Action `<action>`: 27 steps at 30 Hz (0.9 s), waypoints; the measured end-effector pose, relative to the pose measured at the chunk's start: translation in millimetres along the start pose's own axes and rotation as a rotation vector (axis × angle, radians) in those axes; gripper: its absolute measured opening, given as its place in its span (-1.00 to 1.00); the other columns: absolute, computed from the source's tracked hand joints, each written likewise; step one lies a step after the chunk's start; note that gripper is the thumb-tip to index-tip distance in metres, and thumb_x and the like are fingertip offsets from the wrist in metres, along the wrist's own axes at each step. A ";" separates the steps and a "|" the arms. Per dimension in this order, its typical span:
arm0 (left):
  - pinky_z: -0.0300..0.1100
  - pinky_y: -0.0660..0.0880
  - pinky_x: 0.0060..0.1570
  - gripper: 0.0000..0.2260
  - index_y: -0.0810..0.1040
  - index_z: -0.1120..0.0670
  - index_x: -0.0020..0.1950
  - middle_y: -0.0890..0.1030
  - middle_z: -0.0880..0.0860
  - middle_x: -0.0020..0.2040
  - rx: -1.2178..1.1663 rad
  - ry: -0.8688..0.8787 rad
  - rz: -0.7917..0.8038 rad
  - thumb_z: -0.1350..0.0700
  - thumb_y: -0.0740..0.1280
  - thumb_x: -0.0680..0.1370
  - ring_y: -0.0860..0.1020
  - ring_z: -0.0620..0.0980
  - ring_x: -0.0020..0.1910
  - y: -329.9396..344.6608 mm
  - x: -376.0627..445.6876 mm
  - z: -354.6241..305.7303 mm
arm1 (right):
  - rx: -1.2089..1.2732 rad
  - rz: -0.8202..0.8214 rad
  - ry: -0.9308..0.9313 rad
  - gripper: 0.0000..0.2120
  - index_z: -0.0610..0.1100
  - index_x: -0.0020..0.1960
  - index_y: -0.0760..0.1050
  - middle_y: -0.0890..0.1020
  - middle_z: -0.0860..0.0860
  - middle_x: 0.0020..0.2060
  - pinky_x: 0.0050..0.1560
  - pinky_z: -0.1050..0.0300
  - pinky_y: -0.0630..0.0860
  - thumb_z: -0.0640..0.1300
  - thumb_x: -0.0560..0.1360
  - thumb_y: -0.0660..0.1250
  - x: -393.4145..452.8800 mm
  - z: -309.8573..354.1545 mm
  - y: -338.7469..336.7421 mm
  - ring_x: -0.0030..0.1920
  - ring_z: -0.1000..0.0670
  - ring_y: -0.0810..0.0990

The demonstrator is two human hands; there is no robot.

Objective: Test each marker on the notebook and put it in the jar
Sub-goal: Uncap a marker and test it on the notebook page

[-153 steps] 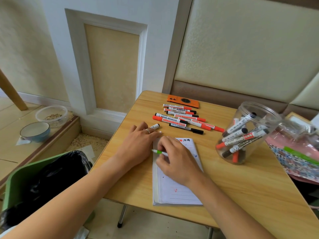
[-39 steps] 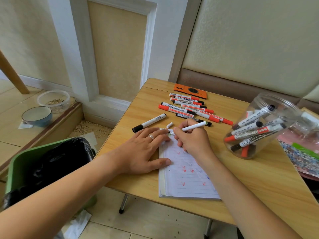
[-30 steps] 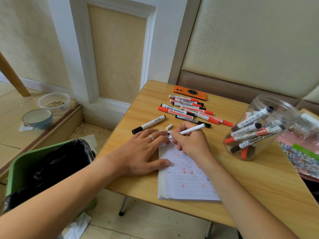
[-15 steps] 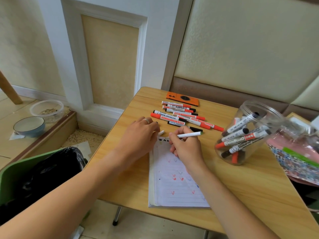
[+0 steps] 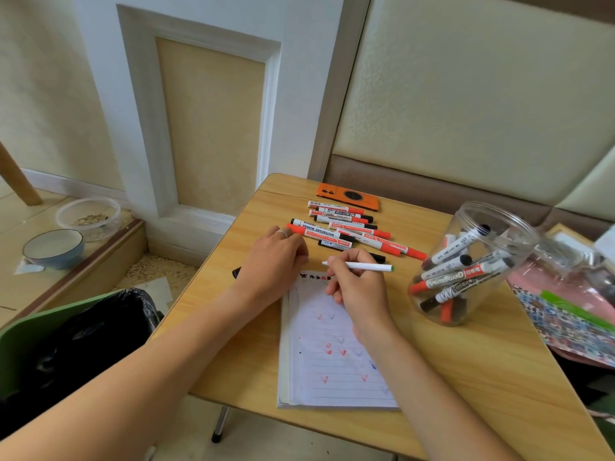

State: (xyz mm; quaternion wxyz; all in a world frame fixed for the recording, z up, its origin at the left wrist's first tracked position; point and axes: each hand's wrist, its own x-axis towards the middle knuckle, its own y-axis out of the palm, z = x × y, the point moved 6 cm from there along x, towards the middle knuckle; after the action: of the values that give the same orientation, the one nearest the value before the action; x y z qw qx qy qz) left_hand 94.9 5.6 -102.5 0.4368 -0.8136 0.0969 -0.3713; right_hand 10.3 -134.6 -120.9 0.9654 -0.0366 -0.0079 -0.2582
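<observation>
**Slim white marker lifted off the page, cap apparently next**

Slim white marker with a green end (image 5: 359, 266) now lies nearly level in the right hand (image 5: 361, 287), its tip pointing left, just above the far edge of the lined white notebook (image 5: 336, 371). A second ago that tip was down on the paper. The test stroke looks finished, so capping and dropping it in the jar should follow.

The right hand's fingers are curled round the marker's barrel in a writing pinch. The left hand (image 5: 271, 266) has left the notebook's left edge and moved farther off; it now sits with fingers bent down at the near-left end of the row of red and black whiteboard markers (image 5: 349, 231). Whether it has picked up the small white cap I cannot tell.

The clear plastic jar (image 5: 466, 264), tilted and already holding several markers, stands to the right on the wooden table (image 5: 482, 377).
</observation>
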 end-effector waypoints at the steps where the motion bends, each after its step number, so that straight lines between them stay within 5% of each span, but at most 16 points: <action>1: -0.15 0.42 -0.09 -0.95 0.62 0.07 -0.02 0.60 0.01 -0.04 -0.023 0.020 -0.009 0.10 0.42 0.57 0.48 0.02 -0.03 -2.4 -1.9 -0.1 | 0.019 0.006 0.003 -0.89 -0.27 0.02 0.52 0.64 -0.01 -0.34 -0.49 0.20 0.38 -0.22 0.62 0.39 -0.5 0.5 -0.1 -0.45 0.04 0.54; 21: -0.24 0.43 -0.19 -0.98 0.51 0.10 0.04 0.57 -0.05 -0.10 -0.390 0.120 0.065 0.17 0.33 0.63 0.49 -0.09 -0.14 -19.6 -27.3 -14.7 | 0.009 0.191 -0.058 -0.86 -0.16 -0.11 0.53 0.63 -0.08 -0.31 -0.53 0.28 0.27 -0.18 0.62 0.41 -9.6 11.3 10.0 -0.48 0.05 0.45; 27: -0.20 0.43 -0.20 -0.96 0.51 0.03 0.03 0.57 -0.08 -0.13 -0.425 0.056 0.072 0.15 0.34 0.63 0.49 -0.10 -0.16 -22.2 -28.7 -6.5 | 0.174 0.072 0.051 -0.59 -0.19 0.03 0.56 0.60 -0.04 -0.32 -0.49 0.25 0.30 0.17 0.65 0.27 -8.4 10.4 2.5 -0.45 0.06 0.49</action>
State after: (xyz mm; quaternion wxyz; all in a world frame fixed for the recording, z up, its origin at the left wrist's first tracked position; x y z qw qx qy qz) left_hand 66.4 28.6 -97.8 0.2654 -0.8729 0.2139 -0.3492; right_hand 4.3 -127.6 -111.0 0.9735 0.0540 -0.0044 -0.2224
